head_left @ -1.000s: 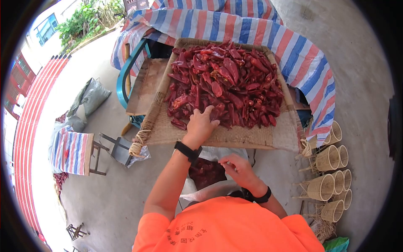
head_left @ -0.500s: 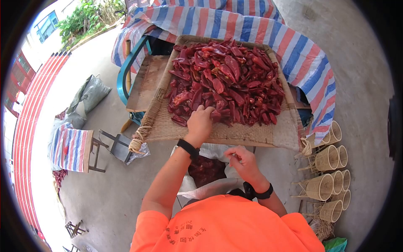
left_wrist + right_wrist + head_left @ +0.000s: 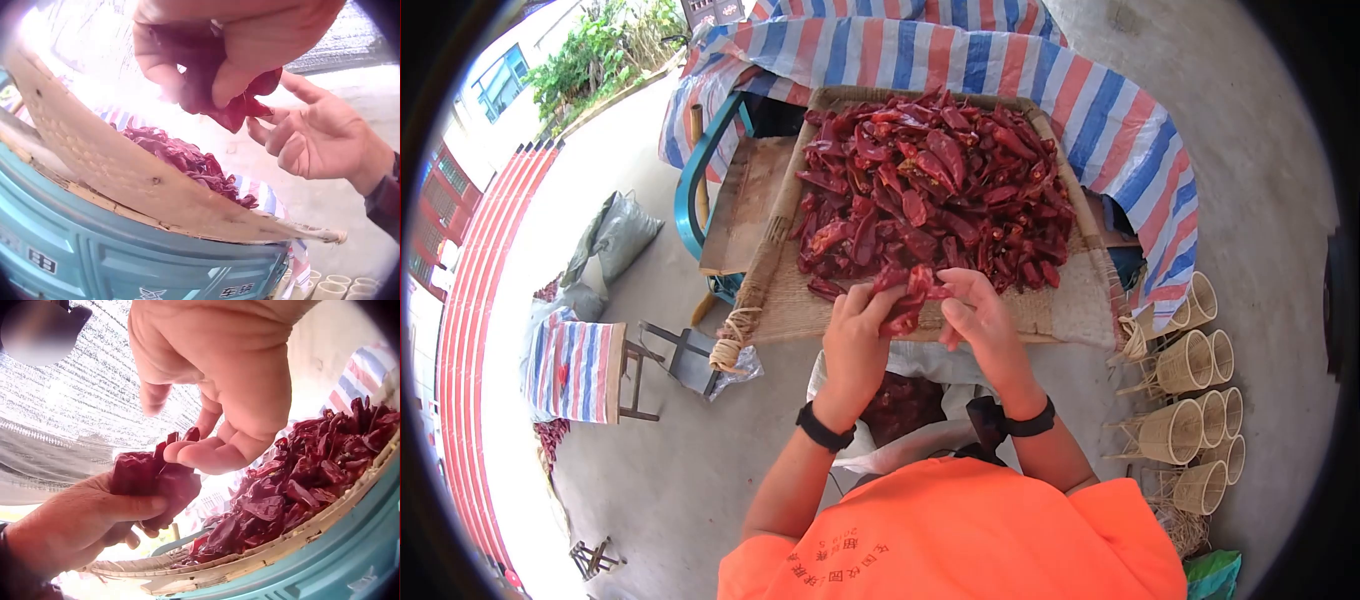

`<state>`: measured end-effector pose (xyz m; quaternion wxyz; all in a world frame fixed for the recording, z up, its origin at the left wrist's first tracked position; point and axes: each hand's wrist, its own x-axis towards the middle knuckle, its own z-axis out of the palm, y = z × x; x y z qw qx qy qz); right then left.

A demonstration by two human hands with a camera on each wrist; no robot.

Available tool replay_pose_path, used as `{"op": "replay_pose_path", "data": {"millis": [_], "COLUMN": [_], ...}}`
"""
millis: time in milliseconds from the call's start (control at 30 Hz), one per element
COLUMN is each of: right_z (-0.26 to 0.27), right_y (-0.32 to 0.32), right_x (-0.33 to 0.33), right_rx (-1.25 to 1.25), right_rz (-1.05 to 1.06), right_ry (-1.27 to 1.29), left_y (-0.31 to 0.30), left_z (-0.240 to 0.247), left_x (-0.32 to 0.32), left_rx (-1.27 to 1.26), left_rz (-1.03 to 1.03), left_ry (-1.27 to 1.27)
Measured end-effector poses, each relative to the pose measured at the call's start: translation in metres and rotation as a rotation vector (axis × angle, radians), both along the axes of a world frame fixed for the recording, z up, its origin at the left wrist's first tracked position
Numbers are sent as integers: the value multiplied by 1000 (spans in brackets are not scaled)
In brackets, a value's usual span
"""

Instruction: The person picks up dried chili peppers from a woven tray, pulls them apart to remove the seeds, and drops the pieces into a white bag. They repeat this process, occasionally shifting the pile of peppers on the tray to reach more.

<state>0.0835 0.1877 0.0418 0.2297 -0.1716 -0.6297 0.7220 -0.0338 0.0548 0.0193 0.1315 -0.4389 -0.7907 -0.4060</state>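
1. My left grip (image 3: 855,335) is clenched round a bunch of dried chillies (image 3: 905,295), thumb pressed across the pods. It holds them in the air just over the near edge of the woven tray (image 3: 800,310).
2. My right grip (image 3: 985,320) is released. The fingers are loosely bent and the fingertips touch the end of the bunch that sticks out, with the thumb apart and closed on nothing.
3. The pods look dry and brittle, so I judge that I should squeeze only hard enough that none slides out, not hard enough to crack them.
4. It seems best to work the pods with my right fingertips one at a time. Pulling at the whole bunch could loosen my left hold.
5. I would keep both hands over the tray edge or the sack mouth, so that anything dropped lands there and not on the concrete floor (image 3: 660,470).
6. The tray carries a big heap of red chillies (image 3: 940,190), piled across its middle and far side. The strip nearest me is bare weave.
7. The white sack (image 3: 850,455) stands open below my hands, between the tray and my body. It has dark red chillies inside, but I cannot tell how full it is.
8. The small woven baskets (image 3: 1190,365) lie on their sides in a cluster on the floor to my right. The ones whose mouths I can see look empty.
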Motion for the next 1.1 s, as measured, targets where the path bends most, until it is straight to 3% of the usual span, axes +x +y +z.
{"op": "replay_pose_path", "data": {"millis": [100, 200, 267, 567, 800, 1100], "right_z": [-6, -30, -35, -26, -31, -28], "right_y": [-5, -5, -8, -21, -21, -13], "right_x": [-4, -5, -4, 4, 14, 42], "right_rx": [27, 14, -63, 23, -206, -182], "right_rz": [28, 28, 25, 1, -65, -71], "right_ry": [-1, 60, 132, 256, 281, 337], "left_y": [-11, -21, -24, -27, -43, -56], "left_z": [-6, -13, -15, -34, -43, -39], "left_x": [8, 12, 15, 26, 33, 33], "left_rx": [-15, -35, 9, 204, 183, 507], "left_rz": [46, 66, 63, 15, -27, -50], "left_ry": [185, 194, 149, -165, -332, -521]}}
